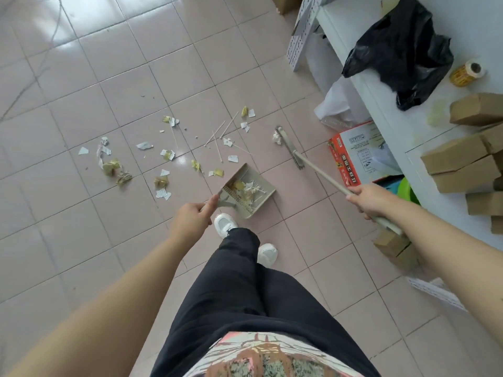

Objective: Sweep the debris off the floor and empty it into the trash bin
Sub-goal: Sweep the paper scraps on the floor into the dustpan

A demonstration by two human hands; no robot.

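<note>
Torn white paper, yellow crumpled scraps and thin sticks (174, 156) lie scattered over the pink floor tiles ahead of me. My left hand (192, 217) is shut on the handle of a beige dustpan (261, 191), which rests on the floor in front of my feet and holds some scraps. My right hand (370, 200) grips the pale handle of a broom; the broom head (290, 148) is on the floor to the right of the debris, with a crumpled scrap at its far tip. No trash bin is plainly visible.
A white counter (381, 104) along the right carries a black plastic bag (402, 50), a tape roll (466, 73) and several cardboard boxes (462, 159). Beneath it sit a red-and-white carton (353, 153), a white bag and something green. My white shoes (224, 225) stand behind the dustpan.
</note>
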